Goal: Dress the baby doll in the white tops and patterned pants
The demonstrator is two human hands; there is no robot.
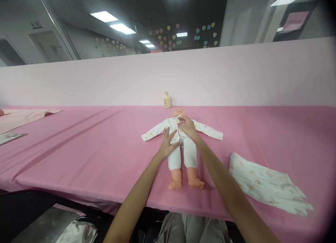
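Observation:
A baby doll (176, 179) lies on its back with its bare feet toward me. White leggings (174, 159) cover its legs, and a white patterned baby shirt (154, 131) is on its upper body with both sleeves spread sideways. My left hand (167, 144) rests on the lower front of the shirt, fingers spread and open. Near the collar, my right hand (188, 127) is closed, with thumb and fingers pinching the shirt's front edge. Part of the shirt front is hidden beneath my hands.
A pink cloth (105, 155) covers the table. A folded white patterned garment (265, 181) lies at the right, and a cream pump bottle (167, 100) stands behind the doll by the white partition (105, 82). At far left lies a pale cloth (21, 118).

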